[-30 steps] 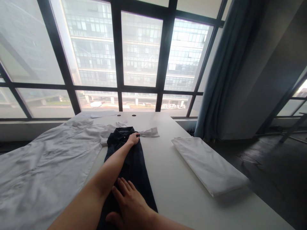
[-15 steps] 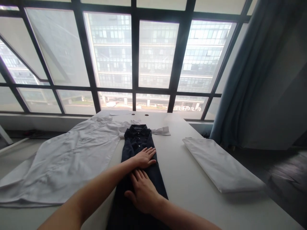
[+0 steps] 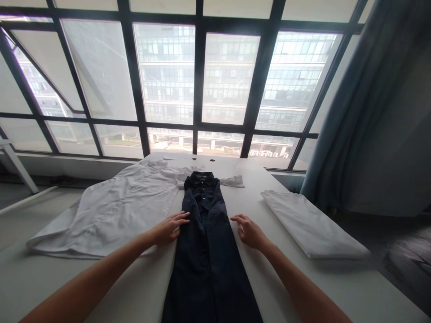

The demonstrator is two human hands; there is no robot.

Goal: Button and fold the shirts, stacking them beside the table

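A dark navy shirt (image 3: 208,251) lies lengthwise on the white table (image 3: 141,278), its sides folded inward into a long strip and its buttoned collar at the far end. At its left edge is my left hand (image 3: 168,229), fingers stretched out, fingertips touching or just over the cloth. Beside the right edge, my right hand (image 3: 248,231) hovers near the shirt with fingers apart and slightly bent. Neither hand grips anything.
A white shirt (image 3: 124,202) lies spread out on the left, one sleeve (image 3: 232,181) reaching past the navy collar. On the right rests a folded white cloth (image 3: 313,224). Windows (image 3: 229,80) stand behind the table, a curtain (image 3: 350,134) at the right.
Both hands have left the middle of the navy shirt and parted, the left to its left edge, the right to its right edge. The view has shifted slightly left.
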